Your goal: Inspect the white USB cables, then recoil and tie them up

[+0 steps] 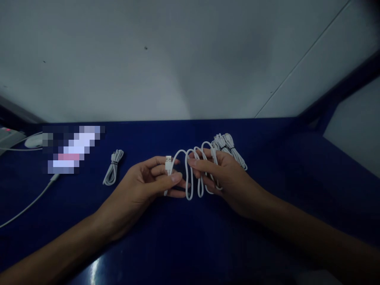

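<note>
The white cable [189, 178] is in front of the person, between the two hands and above the blue table [178, 237]. It seems to be a light thing, soft and easy to bend, but a little springy, because its loops stand open and apart from each other. The smooth cover may slide somewhat between the fingers, so a gentle pinch over several loops together should be better than a hold on one loop only. The USB plug [168, 159] looks like the stiff part; a good place to take hold is the cable just below it, where the metal stays free.

The left hand [142, 180] comes from the lower left, with the thumb in front and the fingers behind, and it is closed on the cable near the plug, which points upward. The right hand [228, 170] comes from the lower right, its thumb and fingers pointing left and gripping the gathered loops. The hands are near each other but not touching.

One tied cable bundle [113, 167] lies beyond the left forearm, and more tied bundles [227, 144] lie just behind the right hand, partly hidden by it
</note>
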{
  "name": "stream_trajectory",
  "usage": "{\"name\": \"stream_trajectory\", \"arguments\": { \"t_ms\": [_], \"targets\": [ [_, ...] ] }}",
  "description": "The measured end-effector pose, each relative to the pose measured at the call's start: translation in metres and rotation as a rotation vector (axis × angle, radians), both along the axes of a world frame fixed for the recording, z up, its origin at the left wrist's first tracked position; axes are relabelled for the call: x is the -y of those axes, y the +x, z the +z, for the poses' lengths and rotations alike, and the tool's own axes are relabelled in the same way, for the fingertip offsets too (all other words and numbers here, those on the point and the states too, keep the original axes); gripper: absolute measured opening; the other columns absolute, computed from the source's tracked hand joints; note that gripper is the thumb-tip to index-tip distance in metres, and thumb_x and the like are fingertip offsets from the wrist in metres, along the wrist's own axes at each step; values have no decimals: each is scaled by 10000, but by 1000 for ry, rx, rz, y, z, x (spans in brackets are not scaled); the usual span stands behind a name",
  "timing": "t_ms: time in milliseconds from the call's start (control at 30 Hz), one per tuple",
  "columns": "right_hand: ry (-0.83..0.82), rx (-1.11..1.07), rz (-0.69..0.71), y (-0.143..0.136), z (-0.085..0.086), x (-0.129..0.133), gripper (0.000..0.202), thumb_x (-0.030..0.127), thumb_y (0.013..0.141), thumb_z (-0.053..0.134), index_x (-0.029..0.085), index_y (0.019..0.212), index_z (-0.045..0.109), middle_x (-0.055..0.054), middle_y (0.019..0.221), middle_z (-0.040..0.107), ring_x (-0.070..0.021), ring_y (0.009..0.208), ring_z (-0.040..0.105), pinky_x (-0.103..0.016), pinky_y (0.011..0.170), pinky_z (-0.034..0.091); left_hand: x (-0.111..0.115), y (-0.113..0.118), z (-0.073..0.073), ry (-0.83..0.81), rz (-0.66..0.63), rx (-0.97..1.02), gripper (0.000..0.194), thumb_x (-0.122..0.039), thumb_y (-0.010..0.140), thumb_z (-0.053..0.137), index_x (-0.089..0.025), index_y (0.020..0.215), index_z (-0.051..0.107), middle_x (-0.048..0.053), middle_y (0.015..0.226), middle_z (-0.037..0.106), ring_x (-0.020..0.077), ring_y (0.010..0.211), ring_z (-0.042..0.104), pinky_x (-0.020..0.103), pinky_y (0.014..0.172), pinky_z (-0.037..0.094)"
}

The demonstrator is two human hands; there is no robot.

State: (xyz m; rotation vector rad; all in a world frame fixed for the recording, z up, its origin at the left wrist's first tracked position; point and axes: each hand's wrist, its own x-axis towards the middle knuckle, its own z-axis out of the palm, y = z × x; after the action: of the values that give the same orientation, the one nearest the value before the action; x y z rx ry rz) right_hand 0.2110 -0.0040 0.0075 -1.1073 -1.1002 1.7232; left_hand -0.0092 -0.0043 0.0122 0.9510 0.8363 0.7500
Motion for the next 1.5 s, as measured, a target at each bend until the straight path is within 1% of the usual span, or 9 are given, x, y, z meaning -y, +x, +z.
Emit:
{"name": "stream_trajectory", "arguments": {
  "t_ms": [133, 267, 400, 600, 867, 967, 1067, 1267, 1500],
  "targets": [
    [-15, 2, -12, -1, 2, 0, 203, 388, 948, 821, 217, 907, 720, 47, 705, 577, -64, 500, 366, -213, 438, 246, 2, -2, -1, 10, 10, -20, 208, -261, 996, 832, -177, 1185, 815, 107, 1157, 827, 228, 1072, 801, 360, 1024, 662],
    [-32, 7, -6, -2, 4, 0, 189, 363, 935, 835, 209, 924, 725, 42, 731, 589, -55, 495, 358, -202, 433, 243, 4, 0, 1, 38, 48, -11, 106, -269, 1011, 815, -182, 1072, 824, 104, 1254, 807, 261, 1190, 768, 400, 1069, 643],
    [-12, -20, 32, -2, 3, -1, 242, 420, 977, 817, 198, 922, 738, 7, 805, 668, -61, 521, 407, -198, 422, 259, 4, 2, 1, -5, 35, 42, 109, -273, 1054, 763, -200, 1129, 794, 106, 1308, 798, 265, 1217, 764, 403, 1066, 635],
    [-42, -73, -11, -1, 2, -1, 304, 493, 1032, 749, 197, 973, 788, 21, 631, 610, -75, 473, 450, -200, 440, 350, 3, 2, 4, -34, 102, 57, 88, -272, 1067, 739, -190, 1086, 765, 122, 1365, 782, 305, 1253, 757, 427, 1050, 643],
    [-73, -52, -125, 0, 4, -1, 304, 441, 1054, 688, 179, 1126, 825, -33, 836, 669, -94, 564, 530, -214, 481, 466, 0, 1, 2, -41, 160, 78, 119, -296, 1091, 700, -190, 1075, 753, 151, 1380, 784, 355, 1313, 736, 516, 1090, 635],
    [-93, -34, -154, 0, 3, -1, 286, 424, 1056, 681, 189, 1111, 834, -45, 896, 674, -105, 605, 551, -226, 502, 485, 0, -1, 0, -57, 192, 98, 106, -291, 1086, 705, -193, 1081, 747, 158, 1335, 802, 361, 1329, 729, 542, 1110, 628],
    [-79, -7, -174, 1, 1, -2, 300, 445, 1053, 683, 189, 1087, 837, -61, 931, 694, -132, 669, 586, -233, 514, 490, 0, -1, 1, -72, 237, 98, 81, -273, 1074, 723, -195, 1078, 744, 155, 1297, 816, 353, 1306, 746, 507, 1075, 656],
    [-7, 8, -170, 1, 2, -1, 324, 472, 1056, 685, 194, 1128, 834, -85, 983, 730, -193, 827, 665, -260, 594, 554, -1, 2, 4, -90, 306, 92, 81, -234, 1069, 723, -165, 1028, 739, 165, 1275, 820, 325, 1235, 784, 423, 1048, 669],
    [-56, -191, -85, 1, 10, -1, 305, 398, 1064, 657, 192, 1194, 841, -119, 1114, 753, -234, 967, 683, -296, 685, 586, -3, 1, -1, -110, 307, 135, 70, -179, 1068, 705, -167, 1008, 738, 165, 1310, 801, 316, 1212, 788, 465, 1059, 661]
  ]
}}
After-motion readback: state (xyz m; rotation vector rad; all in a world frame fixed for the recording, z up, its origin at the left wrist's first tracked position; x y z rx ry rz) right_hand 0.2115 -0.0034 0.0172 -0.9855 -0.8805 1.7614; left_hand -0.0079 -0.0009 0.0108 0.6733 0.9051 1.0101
